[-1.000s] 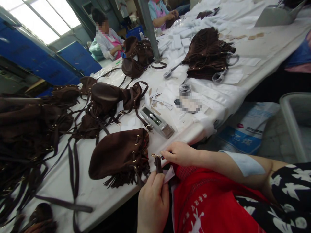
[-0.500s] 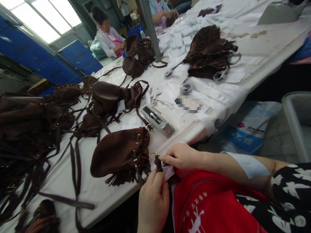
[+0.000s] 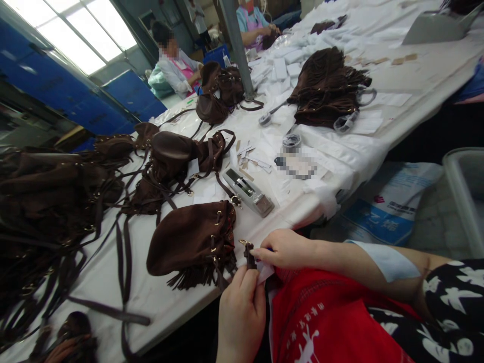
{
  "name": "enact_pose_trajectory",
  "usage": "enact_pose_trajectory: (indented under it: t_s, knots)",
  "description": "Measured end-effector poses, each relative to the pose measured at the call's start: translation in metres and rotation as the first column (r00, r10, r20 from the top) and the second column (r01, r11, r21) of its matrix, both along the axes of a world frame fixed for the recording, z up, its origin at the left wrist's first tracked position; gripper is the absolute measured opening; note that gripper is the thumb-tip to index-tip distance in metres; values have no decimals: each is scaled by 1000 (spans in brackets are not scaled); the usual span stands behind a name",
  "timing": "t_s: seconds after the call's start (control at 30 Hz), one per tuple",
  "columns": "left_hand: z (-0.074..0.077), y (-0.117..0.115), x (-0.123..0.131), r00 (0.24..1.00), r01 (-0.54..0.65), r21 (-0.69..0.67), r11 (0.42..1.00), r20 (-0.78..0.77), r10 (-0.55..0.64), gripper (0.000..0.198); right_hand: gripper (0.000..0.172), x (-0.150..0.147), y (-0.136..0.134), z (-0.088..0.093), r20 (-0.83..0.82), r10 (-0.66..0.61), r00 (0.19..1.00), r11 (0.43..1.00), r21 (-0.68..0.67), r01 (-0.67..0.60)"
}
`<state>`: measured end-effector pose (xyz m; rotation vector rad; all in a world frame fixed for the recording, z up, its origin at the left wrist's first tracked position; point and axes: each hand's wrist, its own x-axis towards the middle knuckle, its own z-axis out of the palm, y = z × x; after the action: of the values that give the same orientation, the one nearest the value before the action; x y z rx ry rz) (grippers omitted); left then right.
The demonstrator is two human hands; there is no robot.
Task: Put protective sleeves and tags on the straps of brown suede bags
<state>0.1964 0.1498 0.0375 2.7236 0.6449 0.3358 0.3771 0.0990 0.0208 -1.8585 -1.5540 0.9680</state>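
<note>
A brown suede drawstring bag point(image 3: 191, 242) with fringe lies at the near edge of the white table point(image 3: 151, 297). Its dark strap end point(image 3: 248, 254) with a small gold clasp sticks up between my hands. My left hand point(image 3: 242, 315) pinches the strap from below, together with a small white paper tag point(image 3: 264, 273). My right hand point(image 3: 285, 248) has its fingers closed on the strap's upper part and the tag from the right.
Several more brown bags and loose straps point(image 3: 56, 201) pile up on the left. A grey tool box point(image 3: 249, 191) lies just behind the bag. A fringed bag stack point(image 3: 325, 88), white tags and a post point(image 3: 236, 45) stand farther back. Two people sit at the far end. A grey bin point(image 3: 465, 191) stands right.
The view has shifted slightly; my hands and the strap sit a little lower and to the right. My grip on the strap end and tag is unchanged.
</note>
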Motion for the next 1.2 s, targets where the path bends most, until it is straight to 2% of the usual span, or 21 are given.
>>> enact_pose_trajectory:
  t_s: [0.13,0.23,0.3,0.37,0.43,0.47,0.5,0.53,0.57,0.6,0.63,0.7,0.77,0.8,0.87,0.93,1.03,1.13,1.2]
  knots:
    - [0,0,-1,1000,-18,-29,999,-23,17,15,65,13,-1,3,-83,-10,996,997,72,16]
    - [1,0,-5,998,-51,-24,998,-31,50,16,59,42,3,2,-3,-179,984,973,150,177]
    - [2,-1,-9,997,-69,-34,997,-21,69,18,51,63,6,4,131,-319,939,932,221,286]
    - [4,-3,-15,996,-92,-59,994,4,92,19,43,78,9,7,210,-431,877,868,362,340]
    - [6,-8,-22,992,-110,-100,989,46,115,19,41,77,9,11,139,-465,874,806,475,353]
    - [8,-11,-26,989,-115,-122,986,75,124,19,42,70,8,12,52,-418,907,814,464,349]
    - [9,-14,-30,986,-116,-140,983,105,131,19,47,58,8,10,-61,-322,945,865,387,320]
    - [10,-17,-34,982,-111,-150,982,136,131,19,54,42,7,7,-201,-199,959,934,257,247]
    - [12,-21,-38,978,-104,-150,983,164,128,19,60,24,6,1,-362,-82,929,986,103,128]
    - [13,-25,-43,975,-99,-140,985,183,125,20,62,4,6,-6,-526,-6,851,999,-44,-21]
    - [13,-29,-49,974,-101,-130,986,189,125,21,60,-16,7,-13,-672,10,740,979,-143,-143]
    - [14,-38,-62,976,-107,-129,986,173,129,23,54,-51,9,-27,-880,-98,464,927,-251,-279]
    - [14,-49,-77,975,-91,-163,982,186,122,25,57,-77,13,-35,-943,-247,225,866,-319,-386]
    - [14,-55,-86,969,-85,-188,979,211,125,25,58,-85,14,-35,-943,-296,150,835,-332,-439]
    - [14,-67,-104,944,-128,-260,957,265,198,23,51,-95,15,-32,-951,-293,97,799,-299,-522]
    - [11,-77,-122,879,-265,-356,896,293,376,25,38,-101,13,-27,-974,-193,117,802,-226,-553]
    - [-4,-86,-147,690,-466,-509,724,303,657,24,41,-107,7,-22,-977,-61,203,806,-168,-567]
    - [-23,-87,-163,501,-546,-661,515,235,833,28,44,-113,-1,-24,-951,18,308,811,-167,-561]
    - [-33,-87,-167,440,-557,-722,411,163,883,33,42,-116,-4,-24,-919,89,385,808,-159,-567]
